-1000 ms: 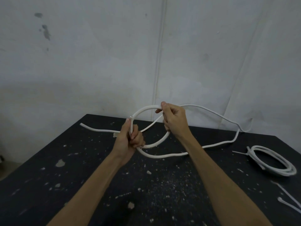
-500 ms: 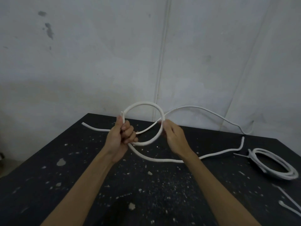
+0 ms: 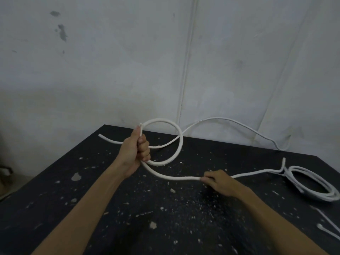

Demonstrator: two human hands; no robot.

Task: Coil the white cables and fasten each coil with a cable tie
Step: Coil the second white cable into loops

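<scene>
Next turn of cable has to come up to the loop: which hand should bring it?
Right. The right hand pinches the cable's free run, ready to swing it up; the left hand is occupied gripping the loop.

I see: my left hand [image 3: 135, 151] gripping one white cable [image 3: 171, 178] loop; right hand [image 3: 218, 181] pinching its tail; tied coil [image 3: 312, 183] right, on black table [image 3: 92, 181].

Cable ties [image 3: 320, 226], seemingly two, cut off at right edge

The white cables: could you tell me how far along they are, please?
Done: one coil at right, apparently tied. In hand: left hand grips one loop of the second cable; right hand pinches its loose run. Left: more loops, then a spare tie.
</scene>
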